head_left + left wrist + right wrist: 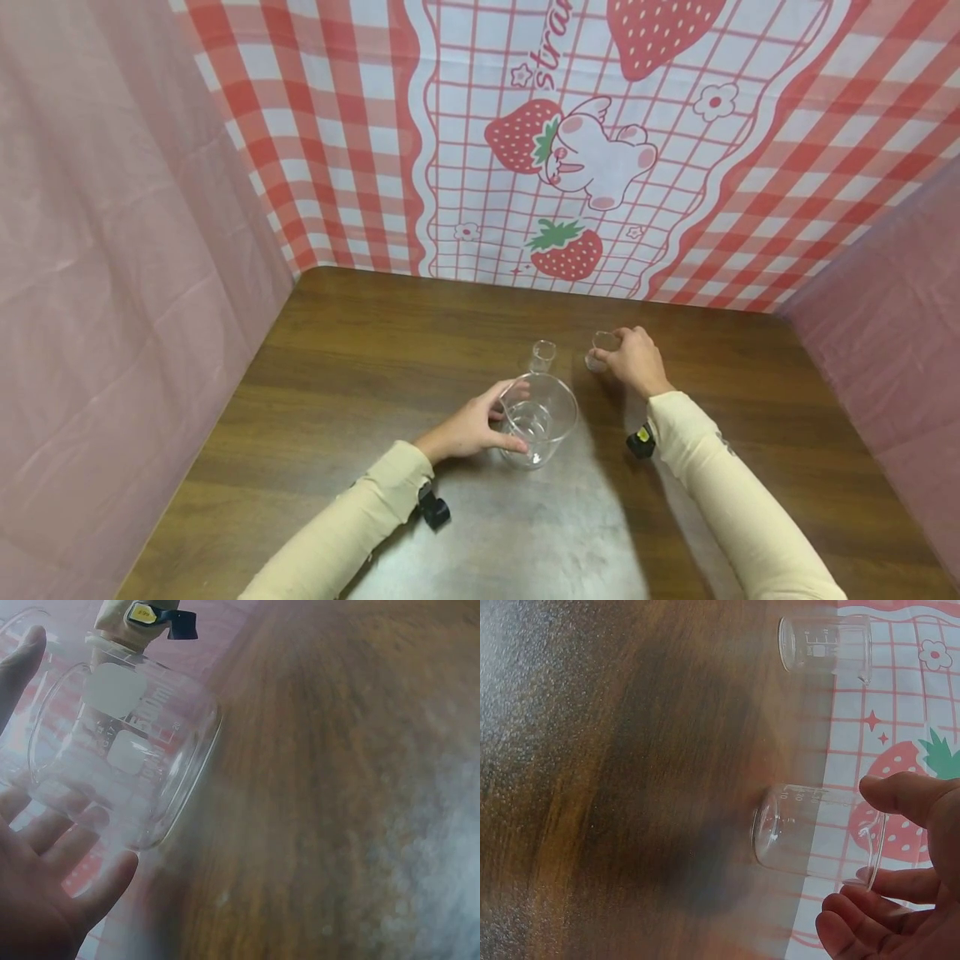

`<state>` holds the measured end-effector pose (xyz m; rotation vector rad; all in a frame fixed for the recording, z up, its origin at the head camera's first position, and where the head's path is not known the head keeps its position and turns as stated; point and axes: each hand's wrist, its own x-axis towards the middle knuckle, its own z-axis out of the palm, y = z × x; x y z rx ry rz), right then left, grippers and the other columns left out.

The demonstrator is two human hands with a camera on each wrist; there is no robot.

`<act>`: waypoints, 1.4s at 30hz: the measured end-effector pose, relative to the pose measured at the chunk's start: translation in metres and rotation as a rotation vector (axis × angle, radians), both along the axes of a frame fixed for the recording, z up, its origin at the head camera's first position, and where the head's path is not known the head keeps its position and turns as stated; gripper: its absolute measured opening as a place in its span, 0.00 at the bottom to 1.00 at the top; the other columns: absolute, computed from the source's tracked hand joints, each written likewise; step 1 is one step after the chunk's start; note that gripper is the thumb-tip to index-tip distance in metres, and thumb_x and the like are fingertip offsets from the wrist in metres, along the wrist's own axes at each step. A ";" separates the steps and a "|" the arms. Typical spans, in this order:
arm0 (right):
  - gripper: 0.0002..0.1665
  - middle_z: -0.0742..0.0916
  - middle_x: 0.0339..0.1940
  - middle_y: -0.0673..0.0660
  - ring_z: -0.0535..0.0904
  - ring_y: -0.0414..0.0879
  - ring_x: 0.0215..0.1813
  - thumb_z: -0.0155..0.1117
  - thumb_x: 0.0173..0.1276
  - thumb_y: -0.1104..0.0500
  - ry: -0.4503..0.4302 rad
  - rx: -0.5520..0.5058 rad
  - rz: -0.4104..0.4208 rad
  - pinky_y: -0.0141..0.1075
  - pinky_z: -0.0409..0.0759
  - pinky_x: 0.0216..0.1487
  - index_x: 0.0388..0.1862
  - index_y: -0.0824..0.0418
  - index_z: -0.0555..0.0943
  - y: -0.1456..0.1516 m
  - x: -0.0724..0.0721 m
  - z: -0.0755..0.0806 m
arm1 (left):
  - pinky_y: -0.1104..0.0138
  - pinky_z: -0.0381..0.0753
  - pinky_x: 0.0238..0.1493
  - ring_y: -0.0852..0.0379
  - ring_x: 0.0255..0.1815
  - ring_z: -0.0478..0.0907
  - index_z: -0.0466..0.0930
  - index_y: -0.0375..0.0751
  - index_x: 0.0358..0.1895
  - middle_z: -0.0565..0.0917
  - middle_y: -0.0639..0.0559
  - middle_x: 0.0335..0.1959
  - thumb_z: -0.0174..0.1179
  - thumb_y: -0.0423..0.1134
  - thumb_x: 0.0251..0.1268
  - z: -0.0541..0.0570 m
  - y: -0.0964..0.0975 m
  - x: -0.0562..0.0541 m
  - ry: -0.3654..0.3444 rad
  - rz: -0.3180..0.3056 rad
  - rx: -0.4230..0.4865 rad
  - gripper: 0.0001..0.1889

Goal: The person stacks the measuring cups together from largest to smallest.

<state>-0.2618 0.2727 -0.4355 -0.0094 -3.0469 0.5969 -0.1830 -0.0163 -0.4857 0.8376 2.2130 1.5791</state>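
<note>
My left hand (472, 427) holds a large clear glass beaker (551, 425) from its left side, thumb across the front and fingers round the back. In the left wrist view, white printed marks show on the large beaker's wall (172, 750). Farther back on the right, my right hand (636, 360) pinches a small clear beaker (802, 832) near its rim, between thumb and fingertips. A second small beaker (543, 357) stands upright just behind the large one, apart from both hands. It also carries white graduation marks.
Everything stands on a brown wood-grain table (360, 350). Behind the table's far edge hangs a red-and-white checked cloth (360, 167) with strawberry prints. Pink curtains (135, 250) hang at both sides. Each wrist wears a small black camera (433, 507).
</note>
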 end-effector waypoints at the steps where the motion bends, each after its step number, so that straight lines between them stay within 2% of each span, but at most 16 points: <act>1: 0.39 0.78 0.51 0.76 0.75 0.72 0.54 0.68 0.62 0.47 -0.001 -0.003 0.001 0.62 0.73 0.56 0.58 0.77 0.74 0.000 0.000 0.000 | 0.59 0.75 0.66 0.48 0.71 0.68 0.54 0.43 0.75 0.67 0.46 0.73 0.75 0.39 0.49 0.000 0.000 0.000 0.001 0.000 0.000 0.50; 10: 0.38 0.78 0.52 0.77 0.74 0.71 0.55 0.68 0.62 0.49 0.006 -0.021 0.007 0.61 0.73 0.58 0.58 0.78 0.74 0.002 0.003 0.000 | 0.57 0.75 0.67 0.48 0.71 0.68 0.54 0.44 0.75 0.68 0.46 0.73 0.75 0.39 0.49 0.000 0.000 0.001 0.002 -0.005 0.005 0.50; 22: 0.37 0.79 0.49 0.75 0.75 0.69 0.52 0.69 0.61 0.48 0.037 -0.037 0.018 0.60 0.74 0.55 0.56 0.78 0.75 0.005 0.005 0.000 | 0.55 0.74 0.68 0.47 0.71 0.67 0.54 0.43 0.75 0.67 0.45 0.73 0.74 0.36 0.49 -0.001 0.000 0.000 -0.010 -0.010 0.021 0.50; 36: 0.35 0.79 0.50 0.74 0.75 0.68 0.52 0.70 0.61 0.49 0.062 -0.087 0.018 0.59 0.73 0.56 0.55 0.76 0.77 0.004 0.007 0.009 | 0.58 0.74 0.67 0.47 0.70 0.69 0.57 0.43 0.74 0.70 0.45 0.71 0.75 0.38 0.49 -0.001 0.000 0.000 -0.014 0.002 0.010 0.48; 42: 0.35 0.79 0.47 0.72 0.75 0.66 0.50 0.69 0.61 0.49 0.087 -0.090 0.030 0.59 0.74 0.54 0.54 0.77 0.77 0.003 0.008 0.014 | 0.58 0.75 0.67 0.47 0.69 0.69 0.58 0.43 0.73 0.70 0.44 0.71 0.75 0.38 0.49 0.000 0.000 0.001 -0.017 0.001 0.012 0.47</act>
